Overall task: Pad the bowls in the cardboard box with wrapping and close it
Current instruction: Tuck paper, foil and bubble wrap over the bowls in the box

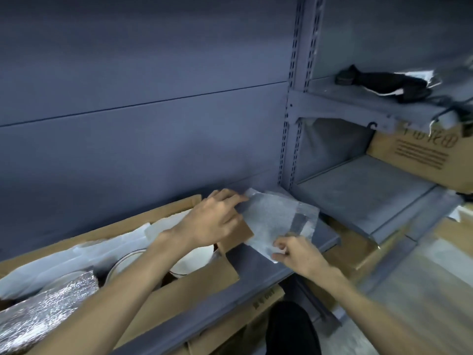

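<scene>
An open cardboard box [204, 285] lies on a grey shelf, with white bowls [194, 260] inside, partly hidden by my left forearm. White foam wrapping [76, 254] lies along the box's far side and a silvery bubble wrap piece [43, 311] lies at its near left. A translucent bubble wrap sheet [271, 221] is spread just right of the box. My left hand [212, 219] pinches the sheet's far left corner. My right hand [297, 254] pinches its near edge.
The grey shelf [271, 272] carries the box against a blue-grey back panel. A shelf upright [289, 139] stands to the right. Beyond it, a printed carton [422, 155] sits on a lower shelf and a black object [384, 80] on an upper one. More cartons [230, 326] lie below.
</scene>
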{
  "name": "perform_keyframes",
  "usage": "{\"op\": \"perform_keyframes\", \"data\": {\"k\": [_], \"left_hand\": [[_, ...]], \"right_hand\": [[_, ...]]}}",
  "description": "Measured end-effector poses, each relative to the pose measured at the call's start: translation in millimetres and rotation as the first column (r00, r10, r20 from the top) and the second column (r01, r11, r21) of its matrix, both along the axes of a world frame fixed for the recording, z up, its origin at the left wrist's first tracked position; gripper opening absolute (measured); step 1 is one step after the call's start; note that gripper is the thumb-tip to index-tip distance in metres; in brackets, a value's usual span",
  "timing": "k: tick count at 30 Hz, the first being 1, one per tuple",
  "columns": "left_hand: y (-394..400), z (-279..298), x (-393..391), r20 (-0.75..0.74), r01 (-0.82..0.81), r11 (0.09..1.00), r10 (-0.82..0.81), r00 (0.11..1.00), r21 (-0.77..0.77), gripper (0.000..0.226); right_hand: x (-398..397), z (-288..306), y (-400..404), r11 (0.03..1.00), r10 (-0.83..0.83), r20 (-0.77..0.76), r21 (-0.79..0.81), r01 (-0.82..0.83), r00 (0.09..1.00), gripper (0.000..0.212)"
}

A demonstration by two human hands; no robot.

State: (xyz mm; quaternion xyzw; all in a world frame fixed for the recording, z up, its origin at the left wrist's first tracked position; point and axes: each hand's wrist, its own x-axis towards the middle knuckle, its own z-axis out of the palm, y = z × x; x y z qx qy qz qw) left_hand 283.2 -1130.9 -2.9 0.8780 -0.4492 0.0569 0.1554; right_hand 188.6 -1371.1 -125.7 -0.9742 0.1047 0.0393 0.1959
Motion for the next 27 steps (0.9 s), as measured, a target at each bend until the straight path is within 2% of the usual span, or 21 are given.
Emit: {"op": "perform_keyframes", "data": {"k": [2, 3, 7, 9, 11, 13, 16, 20, 24, 25, 27], "left_hand": [[-5, -2, 0, -0.007, 0.001, 1.0, 0.0, 1.0, 0.005, 0.047], [-6, -2, 1, -0.014, -0.002, 1.0, 0.002, 1.0, 0.003, 0.047], [-4, -3, 3, -0.035, -0.01, 1.0, 0.01, 0.999, -0.011, 0.046], [-2, -4, 4, -0.041, -0.014, 1.0, 0.013, 0.999, -0.019, 0.045], [-1, -7, 6, -0.041, -0.02, 0.999, 0.019, 0.999, -0.026, 0.044], [-3, -11, 7, -0.044, -0.029, 0.999, 0.027, 0.999, -0.03, 0.045], [-9, -13, 11, -0.063, -0.035, 0.998, 0.032, 0.998, -0.044, 0.048], [-25, -11, 13, -0.078, -0.01, 0.997, 0.004, 0.997, -0.077, 0.057], [-38, -3, 11, 0.039, 0.059, 0.995, -0.056, 0.998, -0.085, 0.063], [-41, 1, 10, 0.05, 0.088, 0.992, -0.084, 0.995, -0.091, 0.06], [-46, 11, 8, 0.04, 0.127, 0.982, -0.122, 0.992, -0.141, 0.04]], "right_hand": [[6, -10, 10, 0.99, 0.07, -0.059, -0.119, -0.077, 0.996, 0.053], [10, -12, 14, 0.982, 0.082, -0.069, -0.167, -0.093, 0.994, 0.057], [17, -20, 21, 0.918, 0.156, -0.02, -0.367, -0.153, 0.987, 0.037], [15, -22, 22, 0.892, 0.194, 0.008, -0.417, -0.173, 0.981, 0.03], [13, -21, 20, 0.937, 0.156, 0.122, -0.331, -0.108, 0.98, 0.025], [11, -14, 16, 0.992, 0.033, 0.316, -0.123, 0.007, 0.948, 0.017], [9, 8, 11, 0.981, -0.145, 0.501, 0.185, 0.058, 0.853, 0.006], [4, 45, 8, 0.92, -0.253, 0.62, 0.392, -0.015, 0.743, 0.016], [-4, 86, 5, 0.836, -0.231, 0.627, 0.519, -0.179, 0.744, 0.022], [-6, 96, 5, 0.811, -0.212, 0.634, 0.539, -0.228, 0.743, 0.021], [-8, 111, 2, 0.771, -0.183, 0.667, 0.553, -0.315, 0.722, 0.017]]}}
